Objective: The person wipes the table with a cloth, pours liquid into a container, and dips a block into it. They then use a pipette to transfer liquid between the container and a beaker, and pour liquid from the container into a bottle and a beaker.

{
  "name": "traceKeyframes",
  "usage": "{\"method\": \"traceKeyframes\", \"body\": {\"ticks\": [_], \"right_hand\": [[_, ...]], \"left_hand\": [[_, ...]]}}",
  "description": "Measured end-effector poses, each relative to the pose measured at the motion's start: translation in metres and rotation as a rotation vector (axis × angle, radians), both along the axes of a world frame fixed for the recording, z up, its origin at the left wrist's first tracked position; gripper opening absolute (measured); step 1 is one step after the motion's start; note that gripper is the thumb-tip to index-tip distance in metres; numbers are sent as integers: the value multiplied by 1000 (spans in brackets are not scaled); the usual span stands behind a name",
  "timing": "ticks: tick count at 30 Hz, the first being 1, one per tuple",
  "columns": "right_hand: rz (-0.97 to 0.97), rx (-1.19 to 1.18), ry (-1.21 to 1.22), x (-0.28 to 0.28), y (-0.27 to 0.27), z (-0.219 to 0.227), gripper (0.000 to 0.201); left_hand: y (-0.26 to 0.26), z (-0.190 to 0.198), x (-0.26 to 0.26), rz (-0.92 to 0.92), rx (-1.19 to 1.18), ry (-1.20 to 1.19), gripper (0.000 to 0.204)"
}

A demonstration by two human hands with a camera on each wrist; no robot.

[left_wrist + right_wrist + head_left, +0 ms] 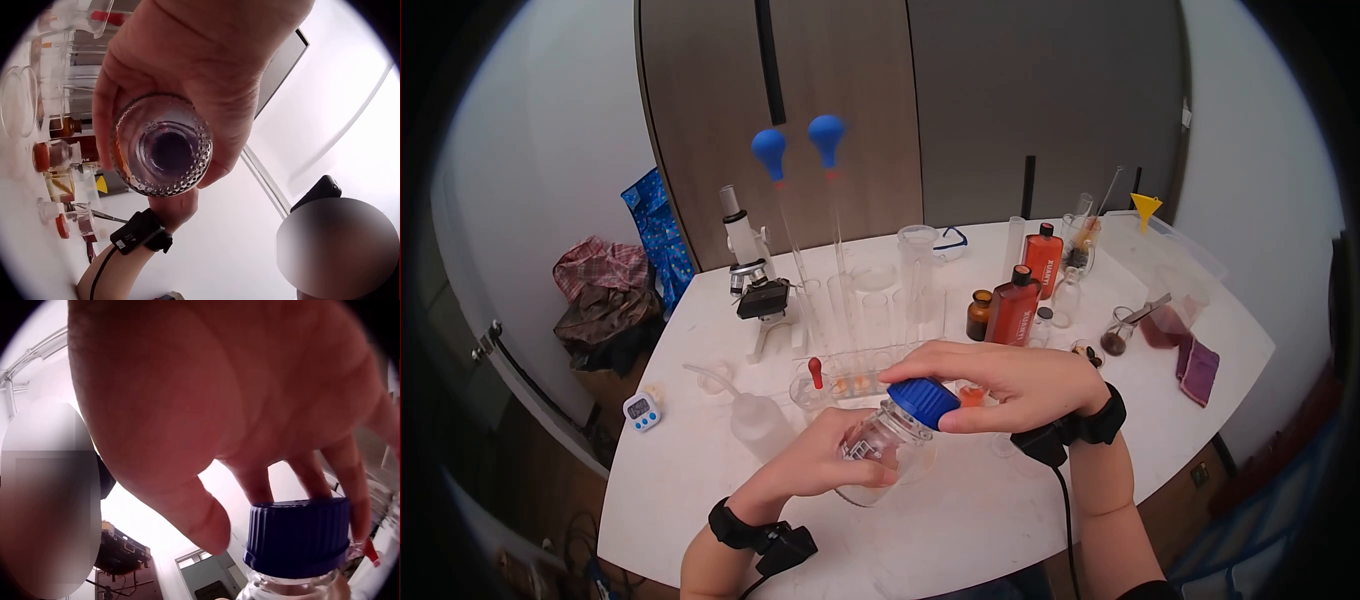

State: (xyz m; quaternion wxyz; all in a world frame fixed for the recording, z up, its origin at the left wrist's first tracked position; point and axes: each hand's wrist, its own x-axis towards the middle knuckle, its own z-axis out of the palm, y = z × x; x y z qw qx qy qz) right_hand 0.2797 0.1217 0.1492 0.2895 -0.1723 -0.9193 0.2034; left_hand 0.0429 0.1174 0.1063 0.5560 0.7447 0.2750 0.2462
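Note:
A clear glass bottle (865,455) with white markings is tilted over the table, its blue screw cap (924,402) on the neck. My left hand (815,455) grips the bottle's body, fingers wrapped round it; its dimpled base (164,145) faces the left wrist camera. My right hand (1020,385) is at the cap, fingers curved round its far side. In the right wrist view the thumb (209,522) stands slightly off the ribbed side of the cap. Behind the hands is a rack with a red-bulbed dropper (816,373).
A wash bottle (760,425) and a timer (641,411) stand left, a microscope (758,285) behind them. Tall pipettes with blue bulbs (827,140) rise at the back. Red bottles (1012,308), a brown jar (979,316), a small flask (1116,332) and a purple cloth (1197,370) are right.

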Motion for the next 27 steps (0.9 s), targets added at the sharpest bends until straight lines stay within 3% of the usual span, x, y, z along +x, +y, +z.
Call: {"method": "traceKeyframes", "body": {"ticks": [1, 3, 5, 7, 8, 9, 11, 13, 15, 17, 19, 20, 22, 23, 25, 26, 27], "right_hand": [[-3, 3, -1, -2, -4, 9, 46], [-315, -569, -396, -10, -14, 34, 51], [-342, -566, -429, -9, -10, 25, 50], [-117, -12, -14, -7, -8, 9, 43], [-25, 44, 20, -9, -7, 13, 44], [-24, 43, 20, -9, -10, 17, 44], [-348, -585, -348, -10, -18, 34, 50], [-410, -504, -444, -10, -8, 23, 51], [-119, -2, -5, -7, -2, -2, 48], [-40, 6, -21, -10, -6, 11, 52], [-338, -557, -411, -18, -14, 33, 54], [-339, -557, -410, -18, -14, 28, 54], [-259, -242, -82, -15, -12, 10, 52], [-261, -243, -81, -14, -10, 6, 52], [-42, -148, -1, -14, -10, 7, 54], [-48, -148, 0, -17, -12, 13, 54], [-216, -290, -177, -22, -15, 23, 54]], "left_hand": [[1, 1, -1, -17, -15, -3, 29], [-3, 4, 3, -25, -46, -10, 29], [-5, 3, 3, -31, -82, -15, 29], [-2, 5, 0, -23, -115, -47, 29], [-1, 7, -1, -21, -114, -48, 29], [-1, 7, -1, -38, -118, -55, 28], [-2, 4, -1, -58, -140, -60, 27], [2, -1, -1, -65, -145, -40, 28], [2, 3, -2, -63, -178, -58, 29], [2, 2, -2, -60, -212, -78, 30], [4, 0, -2, -76, -139, 0, 50], [3, 0, -1, -78, -140, 0, 50], [4, 0, -1, -58, -189, -100, 49], [5, -2, -4, -60, -190, -99, 49], [8, -2, -7, -80, -224, -151, 47], [5, 1, -5, -86, -225, -150, 47], [0, 7, -3, -26, -128, -76, 47]]}}
